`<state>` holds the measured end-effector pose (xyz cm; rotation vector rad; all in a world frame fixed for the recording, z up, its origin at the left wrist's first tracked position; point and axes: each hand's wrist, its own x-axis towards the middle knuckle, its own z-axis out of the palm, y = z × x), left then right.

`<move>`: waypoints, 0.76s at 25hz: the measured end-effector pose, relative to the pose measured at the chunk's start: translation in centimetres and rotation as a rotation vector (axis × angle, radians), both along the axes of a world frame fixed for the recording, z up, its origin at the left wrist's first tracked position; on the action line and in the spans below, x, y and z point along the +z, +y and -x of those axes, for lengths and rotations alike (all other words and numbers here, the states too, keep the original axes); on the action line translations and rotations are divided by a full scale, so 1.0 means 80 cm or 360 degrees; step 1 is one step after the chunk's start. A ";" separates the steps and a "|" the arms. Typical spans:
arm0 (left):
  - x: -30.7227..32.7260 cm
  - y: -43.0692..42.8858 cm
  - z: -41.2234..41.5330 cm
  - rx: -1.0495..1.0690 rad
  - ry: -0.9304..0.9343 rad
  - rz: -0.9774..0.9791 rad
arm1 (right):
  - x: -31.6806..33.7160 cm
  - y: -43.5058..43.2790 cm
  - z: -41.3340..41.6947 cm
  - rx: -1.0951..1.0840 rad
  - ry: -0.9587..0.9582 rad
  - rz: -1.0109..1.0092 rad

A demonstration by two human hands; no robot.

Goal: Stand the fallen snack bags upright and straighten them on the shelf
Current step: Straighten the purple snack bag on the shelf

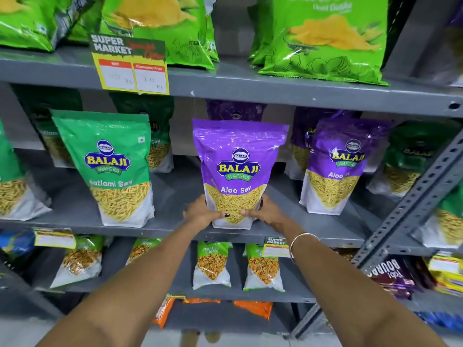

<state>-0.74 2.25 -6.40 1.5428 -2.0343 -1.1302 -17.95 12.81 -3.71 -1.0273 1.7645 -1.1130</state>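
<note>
A purple Aloo Sev bag (238, 169) stands upright at the front edge of the grey middle shelf (175, 196). My left hand (200, 213) grips its lower left corner and my right hand (266, 212) grips its lower right corner. A second purple Aloo Sev bag (335, 166) stands to the right, leaning slightly, with more purple bags behind. A green Ratlami Sev bag (112, 166) stands upright to the left, tilted a little.
Large green chip bags (323, 38) fill the top shelf, with a yellow price card (130, 68) on its edge. Small green bags (263, 266) stand on the lower shelf. A perforated grey upright (411, 209) runs diagonally at right.
</note>
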 end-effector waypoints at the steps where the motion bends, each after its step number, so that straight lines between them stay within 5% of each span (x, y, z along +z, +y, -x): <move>1: 0.011 0.012 -0.004 0.0005 -0.0024 0.0013 | -0.001 0.001 -0.002 0.0018 0.0002 -0.0002; 19: 0.016 0.024 -0.002 0.0010 -0.0125 0.0070 | -0.010 0.001 -0.001 -0.0006 -0.0004 -0.0030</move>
